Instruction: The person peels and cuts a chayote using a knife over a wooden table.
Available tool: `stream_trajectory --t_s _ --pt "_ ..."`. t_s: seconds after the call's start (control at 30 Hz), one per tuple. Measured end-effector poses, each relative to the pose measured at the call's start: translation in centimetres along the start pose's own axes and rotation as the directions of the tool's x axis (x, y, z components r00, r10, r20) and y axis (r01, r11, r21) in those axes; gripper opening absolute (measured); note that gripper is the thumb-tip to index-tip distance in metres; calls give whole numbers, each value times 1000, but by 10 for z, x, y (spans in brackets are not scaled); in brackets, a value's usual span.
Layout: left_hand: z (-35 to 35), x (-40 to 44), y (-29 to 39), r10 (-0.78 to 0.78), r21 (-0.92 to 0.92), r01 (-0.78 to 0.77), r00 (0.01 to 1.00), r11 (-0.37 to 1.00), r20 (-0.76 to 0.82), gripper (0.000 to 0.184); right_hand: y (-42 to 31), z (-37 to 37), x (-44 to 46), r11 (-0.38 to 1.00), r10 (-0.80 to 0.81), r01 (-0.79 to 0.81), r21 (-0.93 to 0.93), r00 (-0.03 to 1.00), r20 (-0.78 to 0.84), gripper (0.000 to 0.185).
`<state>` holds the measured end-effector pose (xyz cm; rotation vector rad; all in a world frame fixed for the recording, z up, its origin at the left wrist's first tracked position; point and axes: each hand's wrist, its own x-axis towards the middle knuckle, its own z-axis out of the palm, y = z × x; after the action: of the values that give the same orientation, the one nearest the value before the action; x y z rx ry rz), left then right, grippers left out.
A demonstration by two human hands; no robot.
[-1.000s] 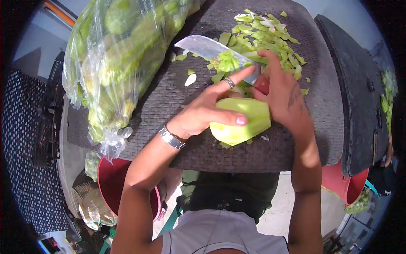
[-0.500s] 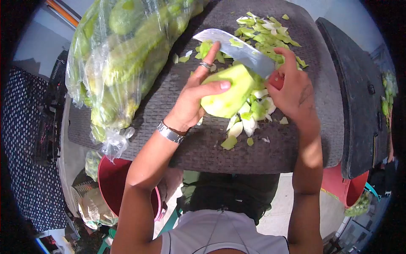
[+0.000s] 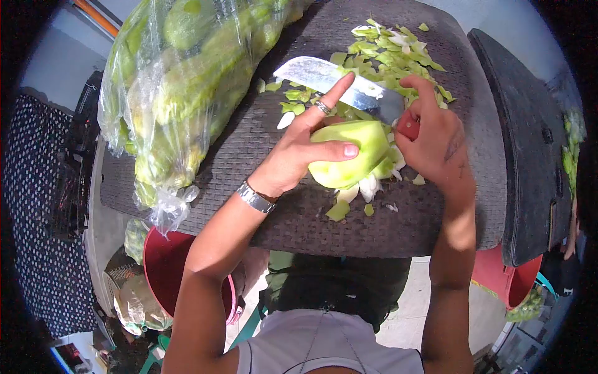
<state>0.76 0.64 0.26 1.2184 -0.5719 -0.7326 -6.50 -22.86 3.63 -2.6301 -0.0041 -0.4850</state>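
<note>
A large peeled pale-green fruit (image 3: 352, 153) rests in my left hand (image 3: 293, 156), thumb across its front and index finger raised beside the blade. The finger wears rings. My right hand (image 3: 436, 140) is closed round the red handle of a broad-bladed knife (image 3: 311, 71). The blade lies just beyond the fruit, its tip pointing left; whether the edge touches the flesh I cannot tell. Green peelings (image 3: 398, 53) are heaped behind the knife, and more pale scraps (image 3: 367, 187) lie under the fruit.
A clear plastic bag (image 3: 187, 87) full of green fruit lies on the left of the woven-textured table (image 3: 299, 230). Red bins (image 3: 165, 262) stand below the table on both sides. At the right is a dark upright panel (image 3: 523, 149). A person's hand shows at the far right edge.
The fruit has turned and shifted slightly right in my left hand. My left index finger has moved right over the blade, and the knife tip has moved a little left and down.
</note>
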Motion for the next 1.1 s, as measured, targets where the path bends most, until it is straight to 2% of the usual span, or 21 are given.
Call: stream_trajectory --t_s 0.2,0.23,0.33,0.37,0.43,0.47,0.53,0.57,0.63,0.73,0.8,0.83,0.93,1.0,1.03,1.07,1.1 --pt "6 3 1 31 -288 -103 969 952 -244 106 9 3 2 994 48 -49 -98 999 -16 60" --pt "5 6 -2 75 -277 -166 947 946 -311 99 12 4 3 991 60 -62 -118 998 -23 59" --pt "-7 2 -1 -15 -264 -62 960 963 -280 79 25 8 4 982 98 -106 -158 993 -60 56" --pt "-6 5 -4 -24 -253 -65 943 965 -333 64 27 9 4 989 99 -109 -96 990 -98 53" --pt "-10 3 -2 -115 -404 -8 953 915 -279 60 26 10 4 994 112 -108 29 979 -171 47" --pt "-11 3 -2 -157 -476 22 956 879 -247 58 23 7 5 986 157 -146 81 976 -150 41" --pt "-6 6 -2 -214 -548 -8 916 837 -339 56 6 -2 9 958 241 -220 182 965 -103 31" --pt "-5 7 -2 -244 -581 -26 892 813 -381 55 5 0 9 940 244 -197 279 959 -143 25" --pt "-11 10 -8 -201 -603 -68 908 795 -367 55 4 6 8 876 260 -136 463 941 -217 21" --pt "-5 12 -1 -204 -604 -105 884 790 -420 55 -11 0 2 659 422 -391 643 899 114 23" --pt "-4 12 2 -193 -577 -109 879 810 -437 56 -3 -3 4 530 362 -560 637 829 427 25" --pt "-8 12 -1 -174 -556 -103 889 825 -423 56 0 -3 4 465 312 -644 608 761 568 26" --pt "-15 12 -3 -154 -524 -64 919 849 -363 57 -10 5 2 570 339 -541 618 841 422 30" --pt "-16 9 -5 -167 -537 -18 941 843 -294 56 -13 18 0 850 254 -263 457 964 82 34" --pt "-18 7 -5 -168 -553 5 955 833 -246 55 -15 22 0 941 160 -126 315 984 -85 37" --pt "-18 7 -5 -170 -567 29 965 823 -198 55 -20 21 0 947 134 -116 299 990 -38 39" --pt "-16 5 -5 -168 -574 14 962 819 -216 55 -26 19 -3 953 109 -108 283 994 12 42"
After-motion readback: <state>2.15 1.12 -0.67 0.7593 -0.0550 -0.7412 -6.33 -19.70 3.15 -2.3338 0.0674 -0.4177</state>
